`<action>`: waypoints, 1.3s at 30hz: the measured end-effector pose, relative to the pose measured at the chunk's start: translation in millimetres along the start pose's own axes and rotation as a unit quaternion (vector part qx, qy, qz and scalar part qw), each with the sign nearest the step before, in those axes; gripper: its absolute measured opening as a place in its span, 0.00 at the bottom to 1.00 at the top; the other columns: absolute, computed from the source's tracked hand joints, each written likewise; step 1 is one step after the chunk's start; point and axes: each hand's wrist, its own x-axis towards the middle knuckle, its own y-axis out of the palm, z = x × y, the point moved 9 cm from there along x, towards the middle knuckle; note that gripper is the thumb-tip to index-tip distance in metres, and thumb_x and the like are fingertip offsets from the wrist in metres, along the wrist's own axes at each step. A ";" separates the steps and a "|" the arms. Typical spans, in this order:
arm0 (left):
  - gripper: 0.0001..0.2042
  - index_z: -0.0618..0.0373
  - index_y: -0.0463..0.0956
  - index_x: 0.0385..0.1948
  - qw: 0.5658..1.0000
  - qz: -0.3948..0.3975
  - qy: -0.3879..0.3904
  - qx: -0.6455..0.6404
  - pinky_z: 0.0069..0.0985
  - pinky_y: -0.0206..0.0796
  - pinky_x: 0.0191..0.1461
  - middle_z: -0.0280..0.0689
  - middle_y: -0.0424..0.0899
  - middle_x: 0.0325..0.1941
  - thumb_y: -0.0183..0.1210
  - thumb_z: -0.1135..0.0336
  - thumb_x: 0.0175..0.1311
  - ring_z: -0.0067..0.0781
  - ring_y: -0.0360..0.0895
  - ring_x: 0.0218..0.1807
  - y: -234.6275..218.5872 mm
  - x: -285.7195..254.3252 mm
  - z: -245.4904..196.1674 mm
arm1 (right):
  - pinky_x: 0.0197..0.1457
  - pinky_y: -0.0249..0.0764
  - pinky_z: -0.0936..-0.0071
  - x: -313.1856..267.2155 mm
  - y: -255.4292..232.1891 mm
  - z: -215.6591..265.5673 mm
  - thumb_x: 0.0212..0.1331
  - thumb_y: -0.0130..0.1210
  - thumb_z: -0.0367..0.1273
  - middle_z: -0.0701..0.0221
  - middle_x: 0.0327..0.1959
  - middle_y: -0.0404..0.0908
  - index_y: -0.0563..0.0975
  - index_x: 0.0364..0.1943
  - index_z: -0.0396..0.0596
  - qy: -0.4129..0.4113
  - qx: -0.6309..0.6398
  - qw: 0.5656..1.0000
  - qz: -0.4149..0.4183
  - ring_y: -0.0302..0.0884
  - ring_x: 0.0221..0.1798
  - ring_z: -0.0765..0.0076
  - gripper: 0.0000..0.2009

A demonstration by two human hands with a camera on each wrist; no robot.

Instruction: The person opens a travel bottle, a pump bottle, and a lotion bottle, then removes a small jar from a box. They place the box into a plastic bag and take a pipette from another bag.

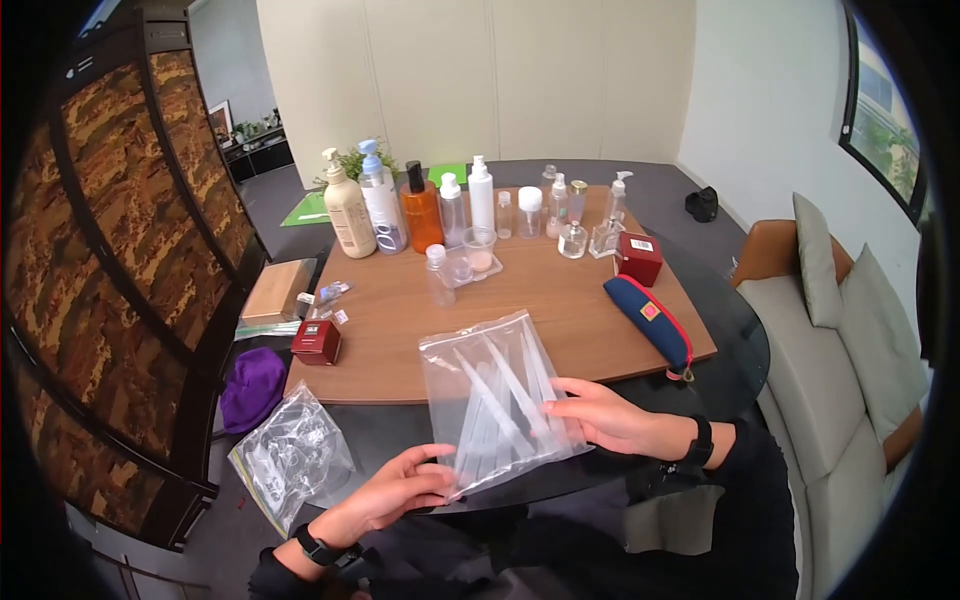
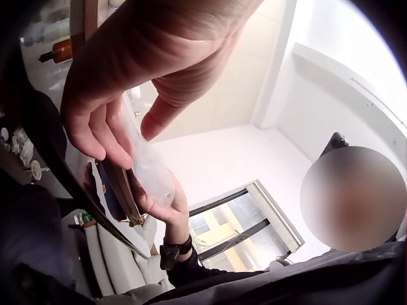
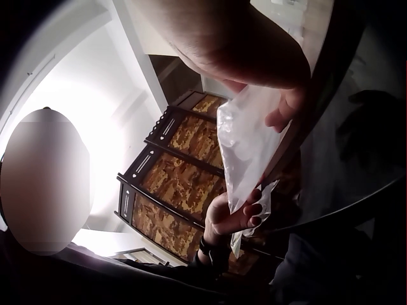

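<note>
A transparent zip bag (image 1: pixel 505 400) is held up at the table's near edge in the head view. Several long, tapered, whitish plastic pieces (image 1: pixel 490 405) lie inside it, pointed ends mostly upward. My left hand (image 1: pixel 400 485) pinches the bag's lower left corner between thumb and fingers. On the right side, my right hand (image 1: pixel 625 420) grips the edge, its thumb over the front. The left wrist view shows the left hand (image 2: pixel 143 76) beside the bag (image 2: pixel 151 175), with the other hand across from it. From the right wrist, the bag (image 3: pixel 248 140) hangs between both hands.
Bottles, among them an amber pump bottle (image 1: pixel 421 215), line the wooden board's (image 1: pixel 390 320) back. A small bottle (image 1: pixel 439 275) stands mid-board. Dark red boxes (image 1: pixel 317 342) sit left and right. A blue pencil case (image 1: pixel 648 315) lies right; another plastic bag (image 1: pixel 295 450) lies left.
</note>
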 end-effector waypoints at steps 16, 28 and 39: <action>0.15 0.55 0.63 0.55 0.982 -0.146 0.102 -0.066 0.33 0.70 0.54 0.41 0.75 0.55 0.49 0.74 0.67 0.37 0.77 0.51 -12.7 -22.6 -16.8 | 0.67 0.64 0.67 -33.7 -9.5 32.0 0.61 0.53 0.24 0.60 0.70 0.58 0.63 0.64 0.43 -0.325 -0.229 0.911 -0.110 0.59 0.71 0.61 0.26; 0.10 0.57 0.70 0.44 0.941 -0.212 0.256 0.069 0.28 0.71 0.50 0.35 0.78 0.41 0.51 0.78 0.63 0.28 0.77 0.41 -27.8 -58.1 -115.6 | 0.71 0.46 0.41 -68.0 -48.7 -4.5 0.56 0.52 0.60 0.54 0.70 0.56 0.68 0.63 0.57 -0.188 -0.768 0.609 -0.067 0.47 0.73 0.39 0.35; 0.11 0.52 0.72 0.45 0.839 -0.313 0.395 0.204 0.21 0.63 0.49 0.29 0.77 0.43 0.52 0.74 0.62 0.19 0.72 0.46 -59.5 25.1 -301.4 | 0.68 0.54 0.44 -71.5 -54.8 0.9 0.50 0.60 0.51 0.58 0.63 0.67 0.77 0.52 0.54 -0.280 -0.733 0.612 -0.100 0.61 0.67 0.46 0.27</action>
